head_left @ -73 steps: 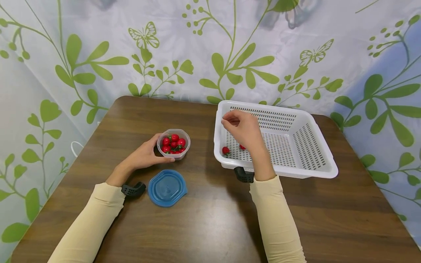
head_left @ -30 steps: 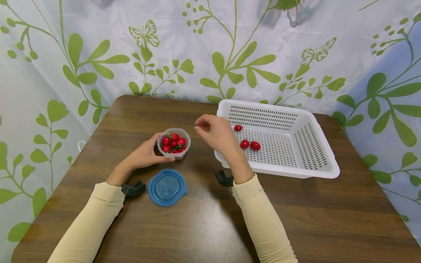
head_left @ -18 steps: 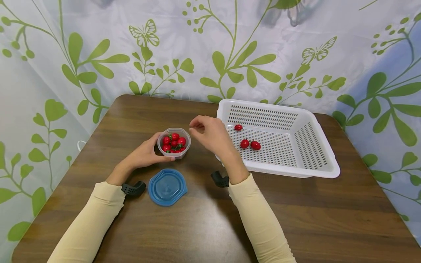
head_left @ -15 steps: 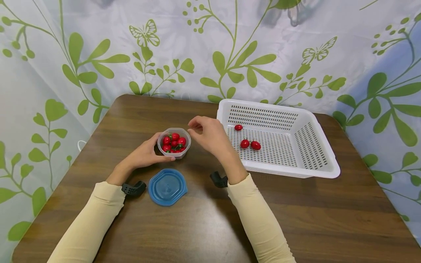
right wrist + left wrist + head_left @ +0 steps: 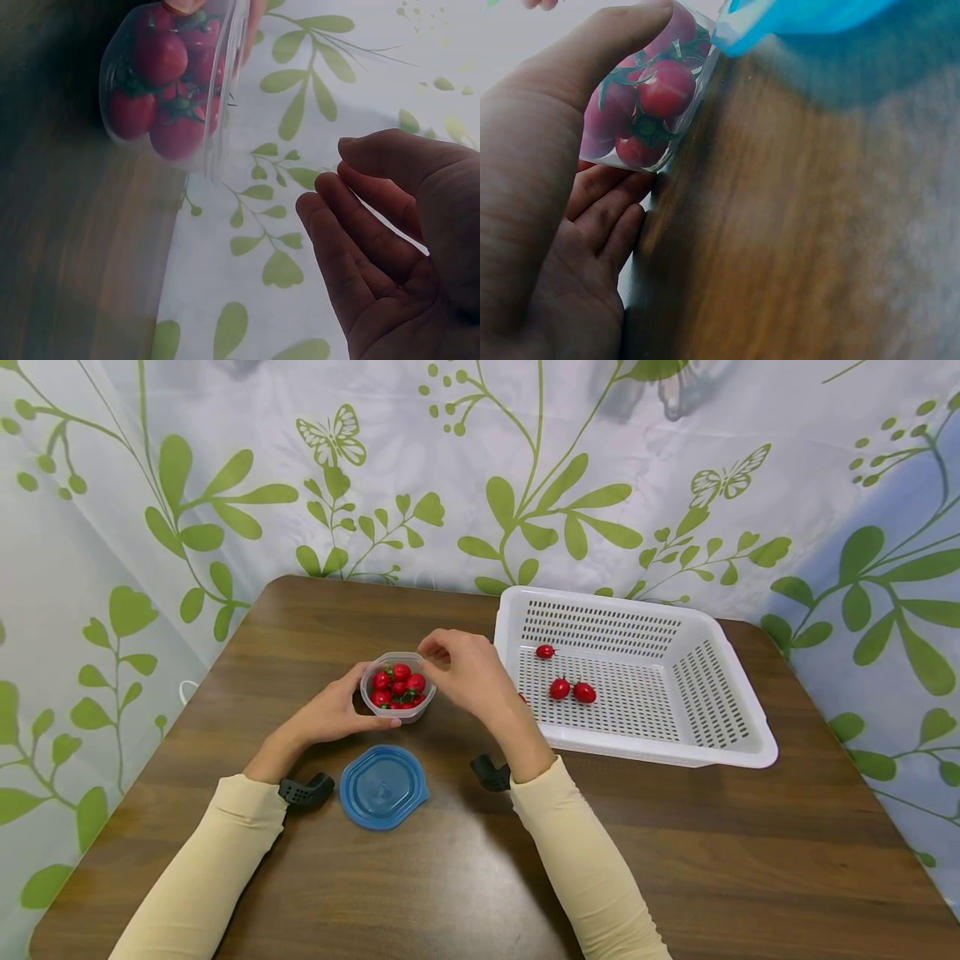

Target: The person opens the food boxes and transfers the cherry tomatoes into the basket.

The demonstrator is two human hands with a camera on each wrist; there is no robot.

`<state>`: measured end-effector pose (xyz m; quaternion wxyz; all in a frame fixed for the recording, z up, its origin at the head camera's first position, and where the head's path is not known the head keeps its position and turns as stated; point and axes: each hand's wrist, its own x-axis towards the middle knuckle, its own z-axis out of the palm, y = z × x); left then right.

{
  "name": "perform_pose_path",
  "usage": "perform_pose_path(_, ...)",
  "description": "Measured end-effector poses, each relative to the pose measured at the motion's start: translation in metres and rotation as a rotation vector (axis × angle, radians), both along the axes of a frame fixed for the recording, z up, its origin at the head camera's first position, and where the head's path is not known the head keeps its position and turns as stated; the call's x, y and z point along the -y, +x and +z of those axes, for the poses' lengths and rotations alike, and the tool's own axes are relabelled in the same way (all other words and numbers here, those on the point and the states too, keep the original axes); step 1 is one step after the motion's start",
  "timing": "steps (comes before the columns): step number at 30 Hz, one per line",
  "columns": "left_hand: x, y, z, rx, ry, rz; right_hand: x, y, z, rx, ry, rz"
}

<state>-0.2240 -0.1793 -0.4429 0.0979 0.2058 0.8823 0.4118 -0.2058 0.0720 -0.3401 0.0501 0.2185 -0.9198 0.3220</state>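
Note:
My left hand (image 5: 327, 708) grips a small clear plastic container (image 5: 397, 716) from its left side, thumb along the near side. Red cherry tomatoes (image 5: 666, 88) with green stems fill it. My right hand (image 5: 468, 670) hovers at the container's right rim, fingers loosely bent; the right wrist view shows nothing between its thumb and fingertips (image 5: 307, 202). A white slotted basket (image 5: 750, 710) stands to the right, with several cherry tomatoes (image 5: 559, 688) on its left part, one of them mostly hidden behind my right forearm.
A blue lid (image 5: 382, 787) lies on the brown wooden table (image 5: 465, 877), just in front of the container and beside my left wrist. Behind the table hangs a pale curtain (image 5: 420, 443) with green leaf prints.
My right hand has moved left from above the white basket to the rim of the clear container, uncovering tomatoes in the basket. My left hand has kept its grip in the same place.

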Motion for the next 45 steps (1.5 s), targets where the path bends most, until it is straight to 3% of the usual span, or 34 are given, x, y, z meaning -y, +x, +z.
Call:
perform_pose_path(30, 0.001, 0.001, -0.001, -0.001, 0.026, -0.011, 0.031, -0.004, -0.023, 0.025, 0.058, 0.073)
perform_pose_path(45, 0.001, 0.001, -0.001, -0.013, 0.036, -0.023, 0.041, -0.004, -0.034, 0.103, 0.089, 0.107)
